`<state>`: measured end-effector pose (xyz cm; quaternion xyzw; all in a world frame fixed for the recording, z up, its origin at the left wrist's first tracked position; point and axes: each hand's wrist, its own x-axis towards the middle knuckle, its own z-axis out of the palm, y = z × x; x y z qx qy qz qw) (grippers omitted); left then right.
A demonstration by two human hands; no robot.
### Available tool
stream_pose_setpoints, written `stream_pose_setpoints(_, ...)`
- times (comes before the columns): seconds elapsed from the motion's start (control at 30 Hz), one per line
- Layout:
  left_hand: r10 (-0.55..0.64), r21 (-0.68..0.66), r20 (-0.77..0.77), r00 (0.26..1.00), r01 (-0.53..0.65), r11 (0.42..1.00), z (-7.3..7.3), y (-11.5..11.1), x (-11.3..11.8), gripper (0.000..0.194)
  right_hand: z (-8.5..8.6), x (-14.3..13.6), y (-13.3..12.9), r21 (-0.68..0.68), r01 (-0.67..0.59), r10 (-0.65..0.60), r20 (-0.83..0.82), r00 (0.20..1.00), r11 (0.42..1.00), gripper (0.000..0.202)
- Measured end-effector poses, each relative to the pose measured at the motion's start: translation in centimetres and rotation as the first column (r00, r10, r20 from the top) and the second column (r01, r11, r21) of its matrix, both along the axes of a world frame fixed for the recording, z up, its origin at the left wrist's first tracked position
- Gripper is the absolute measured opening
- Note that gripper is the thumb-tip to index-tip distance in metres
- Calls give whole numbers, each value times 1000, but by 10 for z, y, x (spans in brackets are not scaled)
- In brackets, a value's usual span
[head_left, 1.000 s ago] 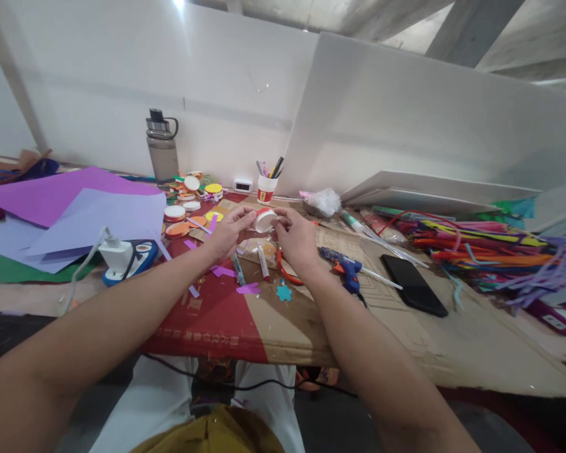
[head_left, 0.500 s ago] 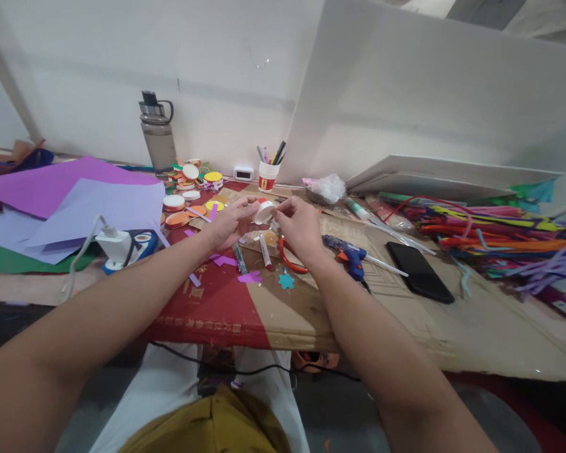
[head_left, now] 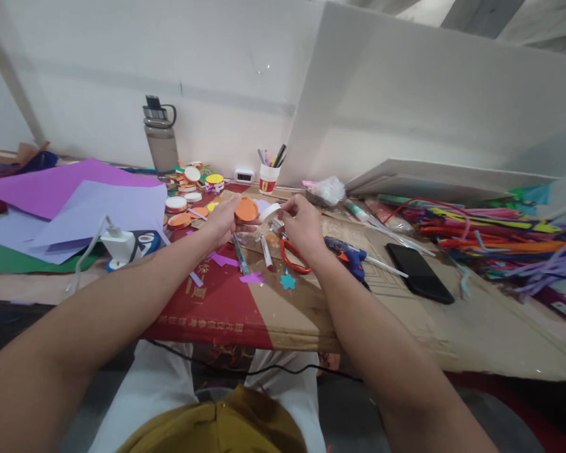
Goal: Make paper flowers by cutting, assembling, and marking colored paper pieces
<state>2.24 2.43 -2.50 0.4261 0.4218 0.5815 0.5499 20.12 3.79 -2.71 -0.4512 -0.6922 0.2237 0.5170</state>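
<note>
An orange round disc (head_left: pixel 246 209) is pinched at its left edge by my left hand (head_left: pixel 222 221), its flat face towards me. My right hand (head_left: pixel 302 225) grips the end of a white curved strip (head_left: pixel 269 212) that stands beside the disc. Whether the strip and disc touch is too small to tell. Below the hands lie a white marker with a red end (head_left: pixel 266 253), a teal pen (head_left: pixel 239 254), orange-handled scissors (head_left: pixel 295 257) and a teal flower cutout (head_left: pixel 287 280). Purple paper scraps (head_left: pixel 251 278) are scattered near them.
A blue glue gun (head_left: pixel 353 259) and a black phone (head_left: pixel 419 272) lie to the right, before a heap of pipe cleaners (head_left: pixel 504 242). Behind stand a paper cup of pens (head_left: pixel 268 178) and a water bottle (head_left: pixel 161 138). Purple paper sheets (head_left: pixel 99 207) spread at left.
The white round piece between my hands has given way to an orange disc in my left hand and a white strip in my right. My hands have moved slightly apart.
</note>
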Motion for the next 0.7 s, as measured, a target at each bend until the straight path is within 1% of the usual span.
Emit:
stream_pose_setpoints(0.07,63,41,-179,982,-56,998,-1,2,-4,32,-2,1,3,0,-2,2,8,1000,1000,8)
stream_pose_setpoints(0.1,106,82,-284,953,-86,993,-1,3,-7,31,-3,2,5,2,-3,3,10,1000,1000,8)
stream_pose_setpoints(0.13,163,136,-397,903,-118,984,-1,4,-9,29,-4,3,7,4,-2,1,8,1000,1000,8)
stream_pose_setpoints(0.17,223,200,-510,831,-138,970,-1,5,-12,28,-5,4,9,9,0,0,2,1000,1000,8)
stream_pose_setpoints(0.2,276,261,-622,733,-138,955,0,7,-14,28,-5,4,10,14,0,0,-7,1000,1000,8)
stream_pose_setpoints(0.27,321,334,-791,522,-72,940,-1,9,-18,30,-5,5,11,15,-3,4,-32,999,1000,8)
stream_pose_setpoints(0.3,321,342,-839,439,-33,939,-1,11,-19,30,-4,5,11,10,-11,11,-46,999,1000,8)
stream_pose_setpoints(0.33,320,347,-868,379,1,938,-3,12,-20,29,-3,4,10,4,-23,23,-60,998,1000,8)
stream_pose_setpoints(0.37,325,353,-883,340,23,935,-4,13,-21,28,-1,4,9,-1,-37,37,-77,996,999,8)
stream_pose_setpoints(0.43,350,376,-887,302,31,926,-6,15,-23,28,2,2,6,-3,-72,72,-117,991,997,8)
stream_pose_setpoints(0.57,360,367,-897,256,-20,930,-8,19,-30,31,6,-1,2,1,-128,127,-166,978,992,9)
stream_pose_setpoints(0.63,349,351,-905,242,-35,936,-9,20,-33,30,6,-1,2,5,-135,134,-169,977,991,9)
stream_pose_setpoints(0.7,335,337,-909,248,-34,941,-10,21,-35,28,6,-1,2,8,-132,132,-172,976,991,9)
